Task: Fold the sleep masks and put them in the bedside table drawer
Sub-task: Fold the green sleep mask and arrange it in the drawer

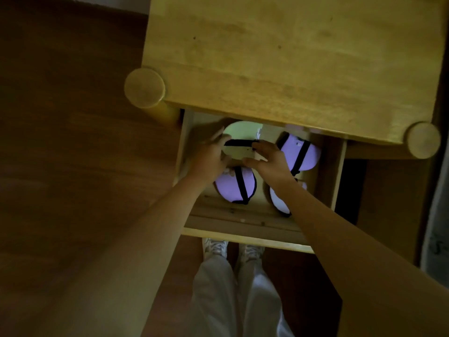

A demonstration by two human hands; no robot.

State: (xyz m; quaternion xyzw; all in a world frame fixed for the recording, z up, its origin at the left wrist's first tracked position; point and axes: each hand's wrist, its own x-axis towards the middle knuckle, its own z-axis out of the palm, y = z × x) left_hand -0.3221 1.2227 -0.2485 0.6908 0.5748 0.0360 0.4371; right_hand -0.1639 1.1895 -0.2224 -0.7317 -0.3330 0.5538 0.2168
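While floorboards (73, 154) lie dark, the bedside table (291, 57) glows pale.

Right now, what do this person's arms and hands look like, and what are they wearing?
Both forearms are bare, no sleeves in view. The left hand and right hand wear no gloves; no rings, watch or bracelets show in the dim light. Below are light trousers and pale sneakers.

My arms are bare from the hands up, with no sleeves, watch or rings that I can make out. I wear loose, pale trousers (218, 288) and light-coloured lace-up sneakers (215, 248), the laces crossing over each toe in the dim light
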